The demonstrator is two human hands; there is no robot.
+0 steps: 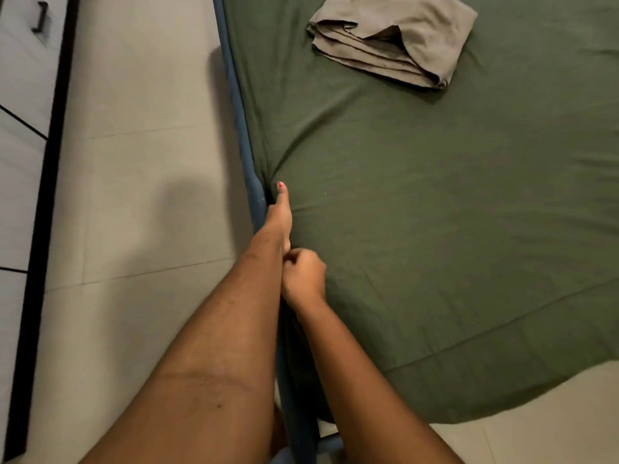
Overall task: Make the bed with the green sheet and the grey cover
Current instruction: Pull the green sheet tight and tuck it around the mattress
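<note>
While our left hand (279, 214), grip hidden, is tucking the green sheet (435, 212) and our right hand (303, 272) is pinching it, we are risking tugging other edges loose.

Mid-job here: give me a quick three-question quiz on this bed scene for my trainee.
1. True or false: the grey cover is spread flat across the bed.
2. Where does the left hand press? A) on the grey cover B) at the edge of the green sheet, beside the blue frame C) on the floor
3. Fill in: the fingers of the right hand are ___.
Key: 1 false, the grey cover lies folded on the green sheet; 2 B; 3 curled.
</note>
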